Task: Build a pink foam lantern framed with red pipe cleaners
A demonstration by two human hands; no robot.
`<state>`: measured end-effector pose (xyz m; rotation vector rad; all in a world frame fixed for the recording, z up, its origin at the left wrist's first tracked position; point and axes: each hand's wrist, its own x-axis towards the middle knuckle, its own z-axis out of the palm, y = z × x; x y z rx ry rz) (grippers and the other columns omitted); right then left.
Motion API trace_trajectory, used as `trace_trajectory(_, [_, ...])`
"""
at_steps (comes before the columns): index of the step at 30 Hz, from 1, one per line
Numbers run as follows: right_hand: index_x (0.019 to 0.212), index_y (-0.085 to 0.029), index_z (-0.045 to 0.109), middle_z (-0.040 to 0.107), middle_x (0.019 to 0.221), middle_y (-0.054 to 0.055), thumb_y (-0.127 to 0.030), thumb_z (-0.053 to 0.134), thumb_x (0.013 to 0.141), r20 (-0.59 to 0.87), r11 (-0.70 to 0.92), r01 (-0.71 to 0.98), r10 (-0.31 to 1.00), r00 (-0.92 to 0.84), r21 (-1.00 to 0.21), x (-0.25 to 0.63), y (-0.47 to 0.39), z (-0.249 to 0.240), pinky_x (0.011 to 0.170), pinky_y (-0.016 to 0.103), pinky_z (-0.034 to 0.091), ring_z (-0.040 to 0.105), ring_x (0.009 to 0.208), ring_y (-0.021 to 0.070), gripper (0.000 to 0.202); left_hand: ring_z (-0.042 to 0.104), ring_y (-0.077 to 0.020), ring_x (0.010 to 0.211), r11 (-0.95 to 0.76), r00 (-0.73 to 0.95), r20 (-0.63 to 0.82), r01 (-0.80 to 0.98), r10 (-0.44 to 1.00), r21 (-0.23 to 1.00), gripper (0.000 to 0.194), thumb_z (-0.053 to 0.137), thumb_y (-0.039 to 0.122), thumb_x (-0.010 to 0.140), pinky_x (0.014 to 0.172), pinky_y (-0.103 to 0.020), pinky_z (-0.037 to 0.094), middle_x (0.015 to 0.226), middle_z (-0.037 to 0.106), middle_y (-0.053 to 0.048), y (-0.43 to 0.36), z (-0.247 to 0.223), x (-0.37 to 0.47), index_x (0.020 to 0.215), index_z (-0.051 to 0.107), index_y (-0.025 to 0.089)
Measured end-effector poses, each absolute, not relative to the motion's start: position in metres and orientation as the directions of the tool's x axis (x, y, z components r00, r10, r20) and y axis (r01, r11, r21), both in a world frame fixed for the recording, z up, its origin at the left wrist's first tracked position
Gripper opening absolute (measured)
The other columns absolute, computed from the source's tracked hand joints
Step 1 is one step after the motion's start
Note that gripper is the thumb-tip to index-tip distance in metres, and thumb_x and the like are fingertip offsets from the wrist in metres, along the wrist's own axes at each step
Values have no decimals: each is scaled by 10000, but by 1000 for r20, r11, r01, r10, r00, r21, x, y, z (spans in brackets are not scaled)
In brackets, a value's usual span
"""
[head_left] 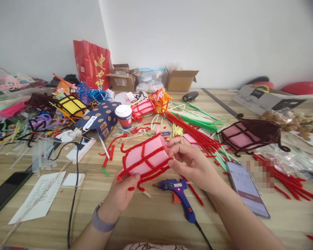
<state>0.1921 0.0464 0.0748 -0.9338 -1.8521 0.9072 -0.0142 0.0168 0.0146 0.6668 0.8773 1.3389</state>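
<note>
Bright, even daylight fills the room, and the white wall (198,38) looks slightly washed out. Shadows under the hands and on the wooden table (151,215) are soft and faint. The centre is sharp. Towards the edges the view bends and stretches, corners darken a little, and a small patch beside the phone (246,187) is pixelated.

The pink lantern (146,158) looks like matt foam, edged with fuzzy red pipe cleaners (198,135). Under it the counter (151,215) shows pale wood grain with a slight sheen. The glue gun (181,194) is smooth blue plastic, and the phone (247,189) has a glossy glass face. The cup (124,117) seems paper with a white plastic lid. The boxes (181,80) at the back are plain matt cardboard.
</note>
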Motion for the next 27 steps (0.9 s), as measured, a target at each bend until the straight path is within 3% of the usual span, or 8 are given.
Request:
trace_trajectory(6, [1049, -240, 548, 592, 945, 36, -295, 667, 845, 324, 362, 94, 904, -280, -927, 191, 47, 71, 588, 276, 406, 477, 673, 130, 243, 706, -273, 960, 146, 25, -167, -616, 986, 774, 310, 869, 277, 577, 932, -404, 555, 829, 779, -16, 20, 0, -17, 863, 761, 227])
trace_trajectory(10, [1008, -251, 546, 627, 951, 48, -400, 690, 845, 325, 331, -3, 924, -202, -944, 191, 47, 68, 673, 305, 479, 556, 768, 159, 263, 703, -281, 980, 144, 12, -175, -618, 985, 773, 367, 873, 253, 569, 931, -409, 555, 784, 775, -8, 21, -2, -17, 919, 763, 236])
trace_trajectory(14, [953, -239, 574, 625, 860, 29, -410, 747, 798, 303, 302, -26, 943, -138, -953, 191, 48, 66, 716, 315, 514, 586, 787, 162, 288, 686, -290, 1050, 162, 28, -195, -675, 980, 719, 402, 880, 252, 565, 971, -413, 537, 876, 787, -8, 21, 1, -17, 949, 763, 242])
trace_trajectory(22, [965, -244, 610, 632, 759, 4, -422, 700, 836, 329, 329, 44, 944, -2, -943, 194, 45, 62, 666, 293, 494, 593, 706, 155, 238, 708, -263, 1017, 146, 14, -189, -692, 982, 707, 401, 873, 225, 578, 1009, -416, 519, 919, 794, 9, 22, 2, -16, 961, 763, 260])
trace_trajectory(27, [975, -227, 623, 587, 656, -12, -501, 635, 868, 329, 329, 90, 944, -9, -940, 192, 41, 65, 578, 278, 453, 537, 600, 143, 294, 701, -279, 1037, 167, 29, -204, -692, 978, 702, 453, 877, 236, 557, 1022, -453, 506, 958, 791, -19, 23, 1, -16, 993, 757, 256])
